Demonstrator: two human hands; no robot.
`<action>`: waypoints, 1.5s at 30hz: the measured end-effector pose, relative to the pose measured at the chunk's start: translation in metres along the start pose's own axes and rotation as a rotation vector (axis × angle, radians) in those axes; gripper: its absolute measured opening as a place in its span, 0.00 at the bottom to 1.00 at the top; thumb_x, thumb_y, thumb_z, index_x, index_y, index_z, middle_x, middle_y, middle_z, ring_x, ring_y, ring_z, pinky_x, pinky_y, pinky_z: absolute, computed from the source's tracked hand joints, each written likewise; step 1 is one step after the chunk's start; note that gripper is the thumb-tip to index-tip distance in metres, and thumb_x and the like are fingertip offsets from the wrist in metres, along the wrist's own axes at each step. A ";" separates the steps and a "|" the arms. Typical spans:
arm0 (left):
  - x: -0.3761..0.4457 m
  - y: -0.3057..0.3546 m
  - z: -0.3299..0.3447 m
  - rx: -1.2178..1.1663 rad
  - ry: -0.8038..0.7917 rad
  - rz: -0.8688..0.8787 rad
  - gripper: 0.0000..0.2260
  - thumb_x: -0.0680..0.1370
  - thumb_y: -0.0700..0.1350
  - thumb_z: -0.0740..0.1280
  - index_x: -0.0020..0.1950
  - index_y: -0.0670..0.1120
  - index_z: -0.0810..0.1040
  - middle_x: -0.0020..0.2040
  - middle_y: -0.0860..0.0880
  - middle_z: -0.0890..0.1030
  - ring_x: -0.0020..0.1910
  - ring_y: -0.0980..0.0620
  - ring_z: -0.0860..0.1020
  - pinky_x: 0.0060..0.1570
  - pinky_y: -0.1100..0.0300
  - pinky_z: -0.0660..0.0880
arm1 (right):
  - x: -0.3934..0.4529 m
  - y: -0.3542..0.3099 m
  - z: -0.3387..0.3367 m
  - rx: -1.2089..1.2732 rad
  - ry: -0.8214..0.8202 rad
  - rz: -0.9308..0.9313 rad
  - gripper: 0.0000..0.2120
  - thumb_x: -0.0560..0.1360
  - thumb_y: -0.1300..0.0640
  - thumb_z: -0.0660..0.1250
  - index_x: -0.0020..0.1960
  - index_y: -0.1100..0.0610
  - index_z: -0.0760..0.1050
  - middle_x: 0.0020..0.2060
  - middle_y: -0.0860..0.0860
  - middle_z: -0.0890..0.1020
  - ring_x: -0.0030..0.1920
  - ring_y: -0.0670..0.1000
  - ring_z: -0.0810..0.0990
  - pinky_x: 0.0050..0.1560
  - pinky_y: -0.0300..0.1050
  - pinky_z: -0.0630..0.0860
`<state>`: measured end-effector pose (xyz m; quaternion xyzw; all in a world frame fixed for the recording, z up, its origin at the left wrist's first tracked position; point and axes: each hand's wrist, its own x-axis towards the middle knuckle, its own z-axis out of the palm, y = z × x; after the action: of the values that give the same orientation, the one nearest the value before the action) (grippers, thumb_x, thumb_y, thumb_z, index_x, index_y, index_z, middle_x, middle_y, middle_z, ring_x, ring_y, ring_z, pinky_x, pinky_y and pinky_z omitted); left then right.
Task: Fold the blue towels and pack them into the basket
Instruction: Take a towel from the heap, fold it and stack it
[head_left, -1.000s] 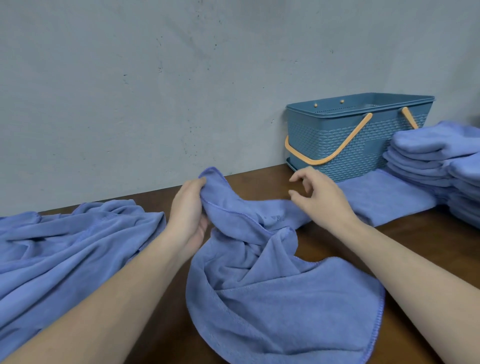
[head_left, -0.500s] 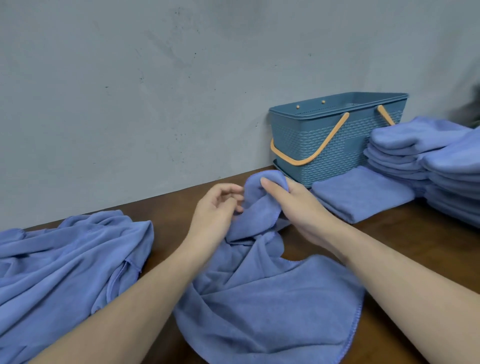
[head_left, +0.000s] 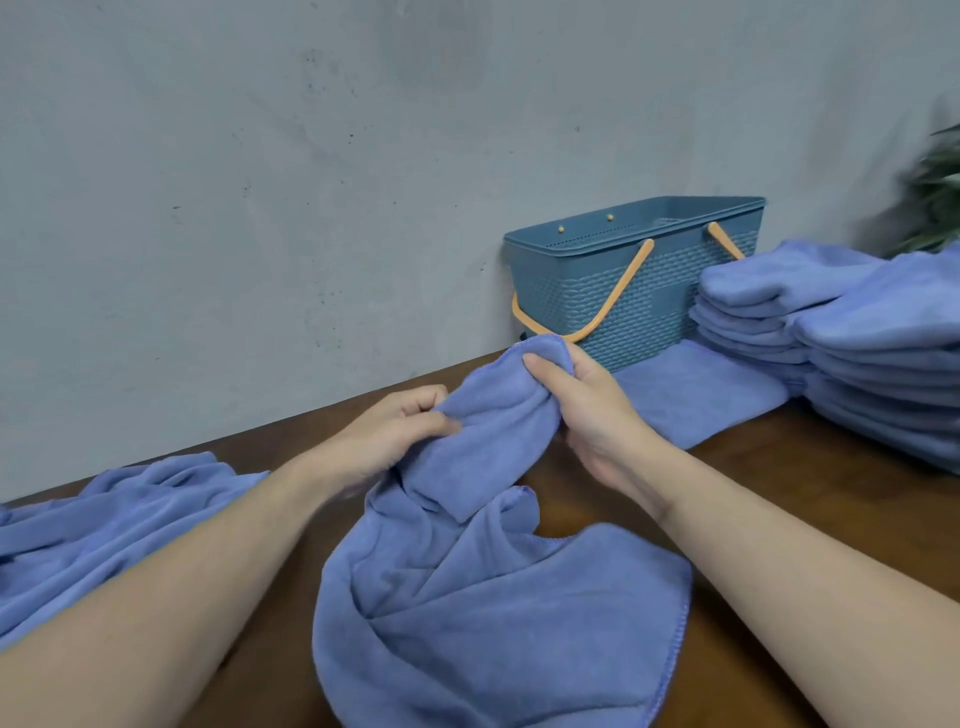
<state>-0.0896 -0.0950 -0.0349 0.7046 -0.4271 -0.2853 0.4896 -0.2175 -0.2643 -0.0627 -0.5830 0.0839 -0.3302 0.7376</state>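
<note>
A crumpled blue towel (head_left: 483, 613) lies on the brown table in front of me, its upper part lifted. My right hand (head_left: 587, 410) grips a raised bunch of the towel near its top edge. My left hand (head_left: 395, 431) pinches the same towel just to the left. The blue woven basket (head_left: 649, 296) with orange handles stands against the wall behind my right hand. One folded blue towel (head_left: 696, 389) lies flat in front of the basket.
A tall stack of folded blue towels (head_left: 852, 343) fills the right side of the table. A heap of unfolded blue towels (head_left: 104, 525) lies at the left. A green plant (head_left: 935, 197) shows at the right edge. The grey wall runs behind the table.
My right hand moved from the folded towel to grip the crumpled towel's top. My left hand shifted right and now pinches the cloth beside it. The view has swung right.
</note>
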 end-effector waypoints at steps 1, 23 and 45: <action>-0.003 0.004 -0.001 -0.020 0.019 0.008 0.15 0.67 0.46 0.71 0.39 0.39 0.68 0.38 0.45 0.67 0.36 0.52 0.66 0.34 0.59 0.62 | 0.001 0.002 -0.001 -0.002 -0.001 0.029 0.09 0.83 0.59 0.64 0.59 0.61 0.78 0.47 0.53 0.85 0.47 0.48 0.83 0.43 0.43 0.78; -0.063 0.006 -0.081 0.227 -0.095 -0.225 0.18 0.68 0.46 0.76 0.44 0.44 0.68 0.36 0.49 0.70 0.34 0.53 0.68 0.33 0.60 0.65 | 0.016 0.018 -0.023 -0.298 0.129 -0.003 0.18 0.79 0.52 0.70 0.53 0.69 0.76 0.41 0.53 0.80 0.44 0.48 0.77 0.48 0.48 0.73; 0.066 -0.097 -0.160 0.035 0.781 -0.236 0.04 0.80 0.44 0.66 0.54 0.47 0.77 0.47 0.46 0.82 0.41 0.48 0.80 0.39 0.55 0.76 | 0.182 0.056 0.032 -0.790 0.054 0.070 0.10 0.80 0.63 0.58 0.49 0.67 0.75 0.35 0.56 0.73 0.28 0.51 0.69 0.21 0.37 0.62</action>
<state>0.1038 -0.0663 -0.0669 0.8124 -0.1300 -0.0429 0.5668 -0.0392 -0.3393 -0.0568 -0.8097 0.2437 -0.2626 0.4648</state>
